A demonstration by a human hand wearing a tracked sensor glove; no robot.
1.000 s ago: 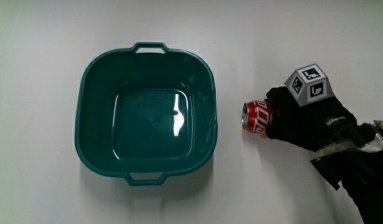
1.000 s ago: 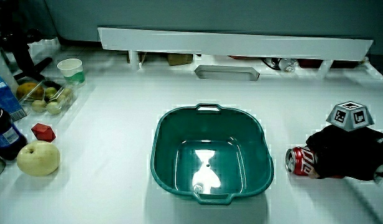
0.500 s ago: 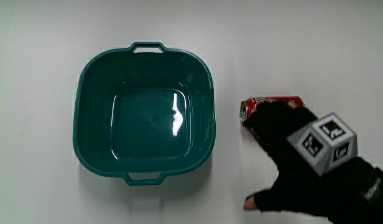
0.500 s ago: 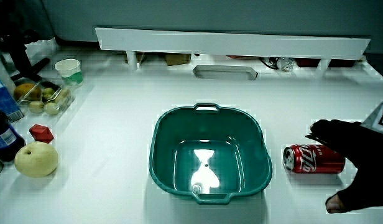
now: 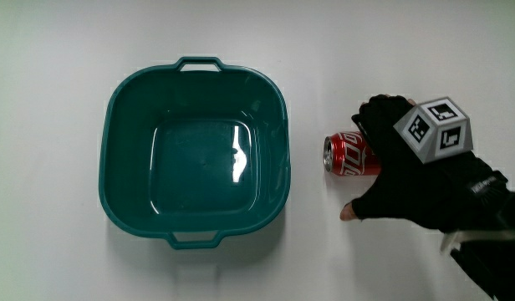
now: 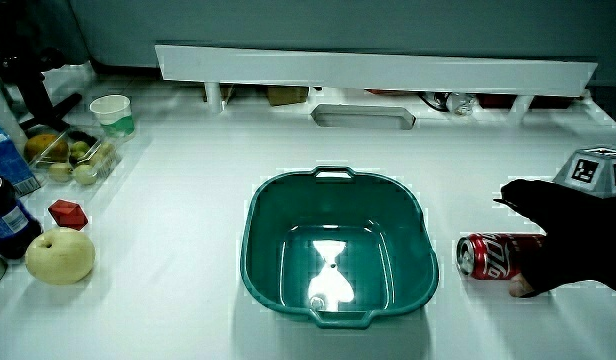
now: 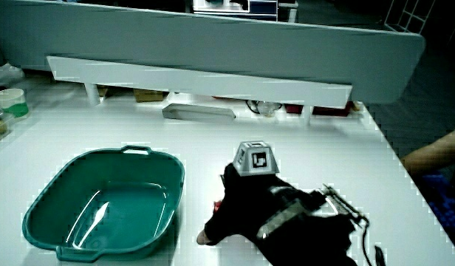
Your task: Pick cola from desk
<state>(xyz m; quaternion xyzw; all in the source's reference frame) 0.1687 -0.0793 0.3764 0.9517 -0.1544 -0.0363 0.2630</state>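
White desk point(image 5: 57, 251), mostly bare in the main view. Teal basin point(image 5: 278, 109) is the biggest thing on it, nothing inside.

Hand point(image 5: 408, 180) sits just beside the basin, low over the can point(image 5: 345, 155), marker cube point(image 5: 435, 128) on its back facing up.

Can lies on its side on the desk, between basin and hand, close to the basin wall but not touching. Long axis runs from the basin toward the hand, with the top end facing the basin. The end away from the basin is under the palm. A side view point(image 6: 488, 256) shows the same.

Fingers point(image 5: 374, 113) are spread, not clamped. They arch over the can and come down on the side farther from the person, while the thumb point(image 5: 349, 211) is on the desk nearer to the person than the can. So the grip straddles the can across its short axis. I judge the next step is just closing across the barrel, then lifting. Risk: a round can on its side may roll toward the basin if one side lands first.

Apple point(image 6: 59, 255) and cup point(image 6: 113, 110) are well apart from all this, so irrelevant.
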